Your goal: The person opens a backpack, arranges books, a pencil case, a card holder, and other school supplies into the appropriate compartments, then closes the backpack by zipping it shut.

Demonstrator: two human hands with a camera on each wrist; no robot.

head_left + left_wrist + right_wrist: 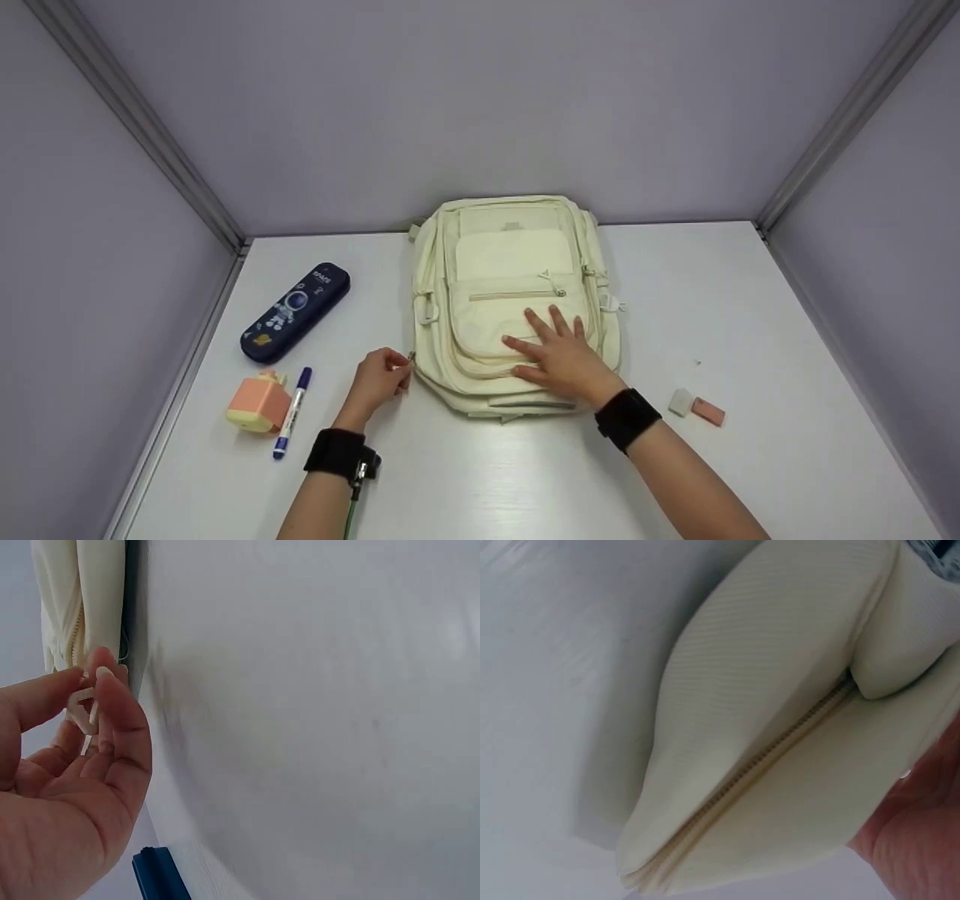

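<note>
backpack (510,255), cream-coloured, lies in the middle of the tabletop (495,480) with its front pockets facing up. the left hand (377,380) pinches a pale zipper pull (81,711) at the bag's lower left edge, thumb and fingertips drawn close round it; the right hand (562,361) is spread wide over the lower front and grips nothing — it seems to brace the bag.

the likeliest trouble, to my mind, is the zipper pull slipping free: it is small, and mostly fingertips have it. the fabric looks soft and bulges beside the zipper teeth (77,637), so a tug at an angle could fold cloth into them and cause a jam. if the right hand presses too lightly, the whole backpack might twist along with the pull; too hard, and it could squash the panel and bend the zipper's line.

loose things are a smaller worry. the navy pencil case (296,311), the blue-capped marker (292,412) and what looks like an orange pencil sharpener (259,403) lie to the left — a wide swing of the left hand could knock the marker and set it rolling.
</note>
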